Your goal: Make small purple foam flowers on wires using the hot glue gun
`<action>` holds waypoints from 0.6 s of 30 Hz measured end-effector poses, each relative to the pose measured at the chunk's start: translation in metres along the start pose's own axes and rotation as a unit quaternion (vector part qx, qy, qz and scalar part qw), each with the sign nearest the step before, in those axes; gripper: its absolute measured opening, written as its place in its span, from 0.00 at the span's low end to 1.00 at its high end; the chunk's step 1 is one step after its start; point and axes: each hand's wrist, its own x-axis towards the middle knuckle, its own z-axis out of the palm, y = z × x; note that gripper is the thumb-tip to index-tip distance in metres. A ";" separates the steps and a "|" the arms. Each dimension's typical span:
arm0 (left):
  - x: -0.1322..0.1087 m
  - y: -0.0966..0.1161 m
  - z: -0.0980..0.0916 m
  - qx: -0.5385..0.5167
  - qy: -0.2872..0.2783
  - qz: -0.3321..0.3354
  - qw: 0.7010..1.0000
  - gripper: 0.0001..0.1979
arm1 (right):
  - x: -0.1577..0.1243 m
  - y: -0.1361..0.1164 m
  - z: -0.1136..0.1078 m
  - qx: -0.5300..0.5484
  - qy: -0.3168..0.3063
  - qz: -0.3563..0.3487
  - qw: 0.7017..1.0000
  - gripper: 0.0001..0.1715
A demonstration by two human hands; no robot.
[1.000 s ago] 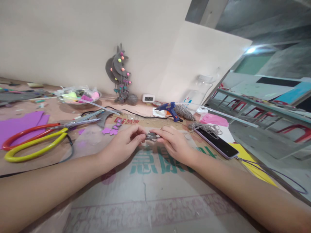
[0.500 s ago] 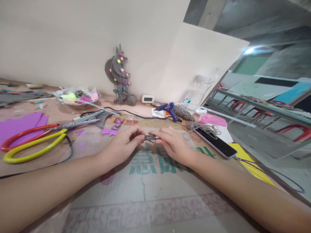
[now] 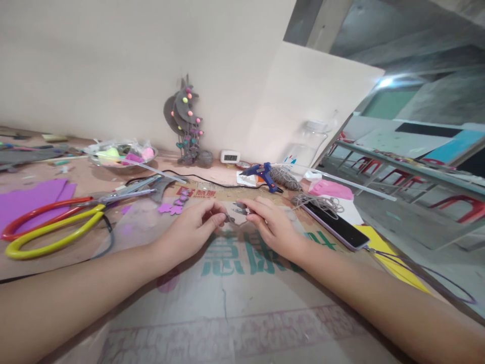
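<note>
**Left hand [image 3: 204,222], right hand [image 3: 271,222]: both pinching**

The left holds one grey scrap [image 3: 230,219], the right one grey piece [image 3: 239,208], close together above a printed surface [image 3: 265,303]. Beyond lie one glue gun [image 3: 268,176], one phone [image 3: 346,230]. One bowl [image 3: 125,166] holds yellow, magenta and pink items [image 3: 132,159].

A smooth off-white wall panel [image 3: 113,65] rises behind the pinkish-brown worktop [image 3: 91,181]. At right, a bright white light [image 3: 385,82] shines above red plastic stools [image 3: 465,201], a long grey table [image 3: 401,162] and grey floor [image 3: 405,230].
</note>
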 end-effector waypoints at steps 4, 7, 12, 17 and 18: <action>0.000 0.000 0.000 -0.012 0.002 -0.005 1.000 0.06 | 0.000 0.002 0.001 0.010 0.001 0.013 1.000 0.18; 0.000 0.000 -0.001 -0.006 0.008 -0.006 1.000 0.06 | -0.001 0.003 0.002 -0.004 -0.009 -0.004 1.000 0.18; 0.000 -0.001 -0.001 -0.003 0.018 -0.003 1.000 0.07 | 0.000 0.003 0.001 -0.018 -0.014 -0.024 0.999 0.18; 0.001 0.000 -0.001 -0.010 0.011 0.001 1.000 0.06 | 0.001 0.004 0.000 -0.014 -0.017 -0.031 0.999 0.19; 0.001 0.001 -0.002 -0.007 0.011 -0.001 1.000 0.06 | 0.001 0.005 0.000 -0.013 -0.019 -0.033 0.999 0.19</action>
